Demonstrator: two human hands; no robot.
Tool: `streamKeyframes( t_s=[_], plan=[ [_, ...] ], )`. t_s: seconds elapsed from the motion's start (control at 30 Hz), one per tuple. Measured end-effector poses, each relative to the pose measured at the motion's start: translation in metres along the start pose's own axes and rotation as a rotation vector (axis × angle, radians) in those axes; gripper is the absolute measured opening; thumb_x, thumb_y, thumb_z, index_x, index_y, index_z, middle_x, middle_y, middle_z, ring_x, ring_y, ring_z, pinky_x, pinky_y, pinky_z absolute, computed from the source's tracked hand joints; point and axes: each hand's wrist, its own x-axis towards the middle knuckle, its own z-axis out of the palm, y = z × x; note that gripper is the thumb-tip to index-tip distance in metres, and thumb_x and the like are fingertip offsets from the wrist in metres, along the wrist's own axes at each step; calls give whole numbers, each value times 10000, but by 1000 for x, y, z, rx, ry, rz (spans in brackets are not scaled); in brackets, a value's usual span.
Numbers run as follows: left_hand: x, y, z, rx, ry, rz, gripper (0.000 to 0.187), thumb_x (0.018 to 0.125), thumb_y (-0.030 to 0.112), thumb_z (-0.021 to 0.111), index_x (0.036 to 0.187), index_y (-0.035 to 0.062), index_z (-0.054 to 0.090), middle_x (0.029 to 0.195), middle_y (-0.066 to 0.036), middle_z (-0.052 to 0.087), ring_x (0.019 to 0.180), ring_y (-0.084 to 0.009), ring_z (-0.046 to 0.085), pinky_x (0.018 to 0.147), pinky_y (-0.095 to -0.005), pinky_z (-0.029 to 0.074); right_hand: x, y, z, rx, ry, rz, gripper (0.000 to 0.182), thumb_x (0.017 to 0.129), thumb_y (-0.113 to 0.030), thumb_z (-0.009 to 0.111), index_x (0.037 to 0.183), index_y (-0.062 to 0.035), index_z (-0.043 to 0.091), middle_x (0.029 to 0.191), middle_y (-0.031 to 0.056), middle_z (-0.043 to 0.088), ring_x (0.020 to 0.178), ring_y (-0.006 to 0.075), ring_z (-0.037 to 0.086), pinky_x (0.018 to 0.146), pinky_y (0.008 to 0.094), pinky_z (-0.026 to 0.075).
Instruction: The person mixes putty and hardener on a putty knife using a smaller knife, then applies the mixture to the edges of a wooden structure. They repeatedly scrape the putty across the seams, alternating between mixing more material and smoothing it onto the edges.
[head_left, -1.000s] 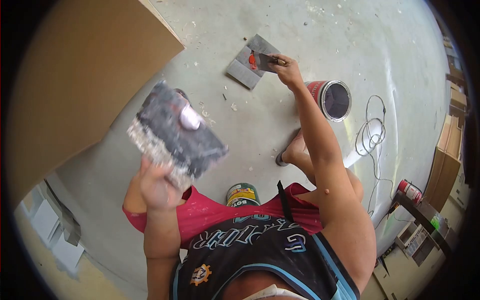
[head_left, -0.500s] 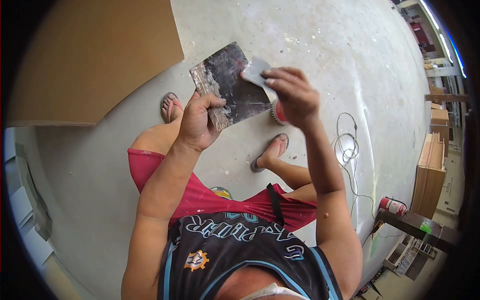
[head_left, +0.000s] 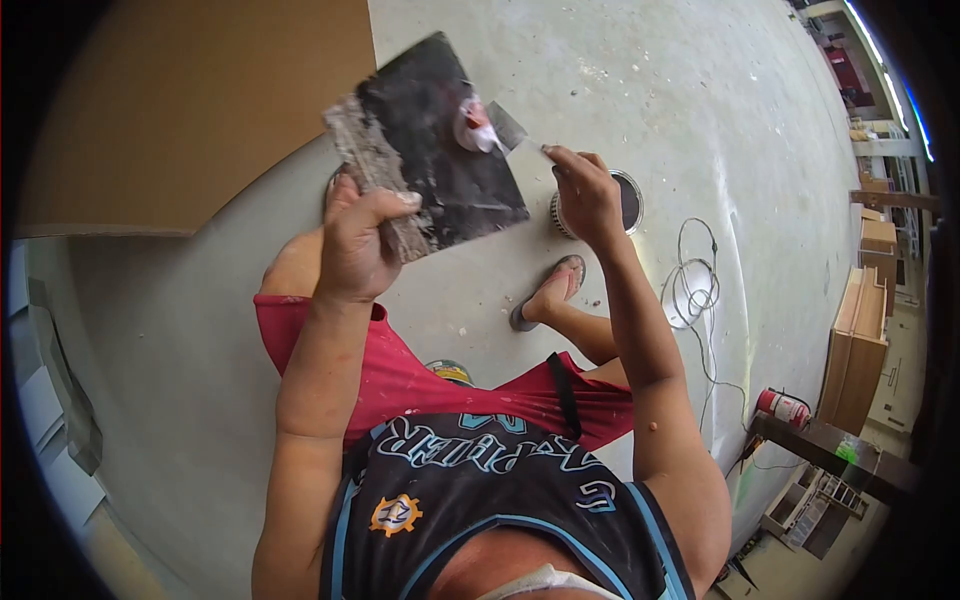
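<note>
The board point(head_left: 455, 180) is held above the floor point(head_left: 650, 110), tilted, between the brown panel point(head_left: 200, 110) and the right hand point(head_left: 590, 200). Its face is dark, nearly black, roughly rectangular, and marked with pale smears; its near-left edge is covered by a rough, crusted strip in grey-beige. A mound of white paste point(head_left: 474, 128) with a reddish patch is carried near the right edge of the face. The board is gripped at the crusted strip by the left hand point(head_left: 360, 245), closed, with the thumb laid over the face. The knife point(head_left: 507, 127) is pinched in the closed right hand; its grey blade is seen beside the paste, but contact cannot be told through the blur. The open can point(head_left: 629, 202) is seen beyond the right hand.
</note>
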Motion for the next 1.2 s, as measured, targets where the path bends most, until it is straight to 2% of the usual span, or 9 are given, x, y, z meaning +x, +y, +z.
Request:
streamKeyframes(
  t_s=[0.07,0.4,0.43,0.63,0.77,1.0,1.07,1.17,1.2],
  plan=[
    [1,14,-4,29,100,78,470,697,-67,468,1159,15,456,1008,-81,584,911,-170,592,835,-294,483,-5,15,20,206,-114,618,297,770,-19,565,1052,-89,627,969,143,647,843,298,619,751,343,483],
    [-16,49,-34,260,661,109,618,610,-12,485,1221,-62,402,1073,-141,535,972,-219,554,888,-306,432,-21,125,197,9,-516,777,307,790,-137,516,1080,-140,614,914,170,633,902,357,585,757,436,476],
    [-30,48,-59,380,674,137,591,642,79,545,1215,-17,440,1123,-181,508,1023,-291,530,828,-409,471,-20,134,220,-3,-554,772,306,772,-133,521,1062,-140,618,937,164,634,921,344,592,761,438,481],
    [-1,18,-123,743,765,-35,485,807,224,318,1239,18,403,1232,-148,456,1153,-256,414,968,-364,308,9,153,304,-115,-750,837,281,782,-120,479,1023,-103,622,995,168,628,948,345,592,788,434,484],
    [171,-138,-349,1856,513,-381,494,939,340,137,1257,47,374,1318,-122,414,1256,-228,321,1079,-328,178,20,162,340,-198,-783,802,227,781,-120,475,899,-84,665,968,149,649,1000,331,572,793,398,495],
    [162,-138,-349,1850,480,-337,478,942,317,146,1261,53,386,1345,-113,395,1286,-229,293,1080,-331,188,17,154,362,-244,-843,750,245,806,-121,462,943,-101,663,985,126,651,1010,315,571,811,396,486],
    [156,-141,-365,2402,229,-343,536,935,355,150,1350,45,287,1437,-90,262,1342,-203,185,1112,-329,108,12,156,359,-253,-854,657,249,784,-124,485,961,-114,661,988,118,649,991,316,578,806,396,488],
    [186,-142,-381,1935,469,-580,489,935,321,155,1299,44,328,1411,-99,295,1331,-180,217,1084,-325,194,12,155,331,-234,-795,628,281,762,-141,517,1006,-140,657,994,109,646,949,315,594,788,395,491],
    [170,-136,-356,1835,499,-421,487,934,323,174,1287,40,354,1394,-106,323,1308,-185,256,1081,-321,203,13,158,319,-205,-726,689,300,762,-155,527,1033,-153,656,996,108,644,927,314,603,774,393,492]
  ],
)
